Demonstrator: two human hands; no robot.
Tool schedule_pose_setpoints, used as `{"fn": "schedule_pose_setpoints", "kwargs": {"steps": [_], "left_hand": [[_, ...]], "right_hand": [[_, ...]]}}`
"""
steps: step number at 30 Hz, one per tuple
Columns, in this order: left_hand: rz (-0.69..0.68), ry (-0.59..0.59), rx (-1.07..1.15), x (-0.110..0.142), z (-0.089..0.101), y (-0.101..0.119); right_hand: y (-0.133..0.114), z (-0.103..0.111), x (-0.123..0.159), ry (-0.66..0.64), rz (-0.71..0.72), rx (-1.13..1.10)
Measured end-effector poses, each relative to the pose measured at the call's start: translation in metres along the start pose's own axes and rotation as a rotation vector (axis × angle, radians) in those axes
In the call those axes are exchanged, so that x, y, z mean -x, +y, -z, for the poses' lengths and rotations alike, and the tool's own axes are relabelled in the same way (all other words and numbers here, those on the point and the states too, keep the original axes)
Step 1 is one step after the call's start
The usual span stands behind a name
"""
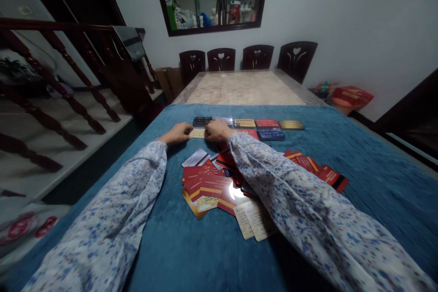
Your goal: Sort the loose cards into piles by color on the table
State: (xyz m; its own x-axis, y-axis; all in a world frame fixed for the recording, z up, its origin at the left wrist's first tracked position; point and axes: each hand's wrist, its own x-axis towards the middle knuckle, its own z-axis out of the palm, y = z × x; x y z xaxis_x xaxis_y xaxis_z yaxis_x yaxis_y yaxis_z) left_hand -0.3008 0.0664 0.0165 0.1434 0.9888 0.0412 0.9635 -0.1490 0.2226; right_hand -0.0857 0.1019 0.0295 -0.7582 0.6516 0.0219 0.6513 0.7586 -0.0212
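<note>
A cream-coloured card stack lies flat on the blue cloth between my two hands. My left hand has its fingers curled against the stack's left end. At the right end, the bent fingers of my right hand press on it. Just behind it sits a black card stack. Along the same back row are a pale stack, partly hidden by my right hand, then yellow, red and gold stacks. Nearer are a red stack, partly covered by my sleeve, and a blue stack.
A loose heap of cards, mostly red, spreads below my hands and under my right forearm. More red cards fan out to the right. Blue cloth covers the near table; marble tabletop shows beyond, with dark chairs behind.
</note>
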Motion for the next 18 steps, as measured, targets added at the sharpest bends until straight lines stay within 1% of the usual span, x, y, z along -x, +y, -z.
{"fn": "schedule_pose_setpoints", "kwargs": {"steps": [7, 18], "left_hand": [[0.012, 0.056, 0.051, 0.003, -0.007, -0.006], [0.021, 0.122, -0.053, 0.009, -0.013, 0.002]], "right_hand": [[0.000, -0.003, 0.001, 0.015, -0.017, 0.013], [-0.001, -0.002, 0.003, 0.003, -0.028, -0.002]]}}
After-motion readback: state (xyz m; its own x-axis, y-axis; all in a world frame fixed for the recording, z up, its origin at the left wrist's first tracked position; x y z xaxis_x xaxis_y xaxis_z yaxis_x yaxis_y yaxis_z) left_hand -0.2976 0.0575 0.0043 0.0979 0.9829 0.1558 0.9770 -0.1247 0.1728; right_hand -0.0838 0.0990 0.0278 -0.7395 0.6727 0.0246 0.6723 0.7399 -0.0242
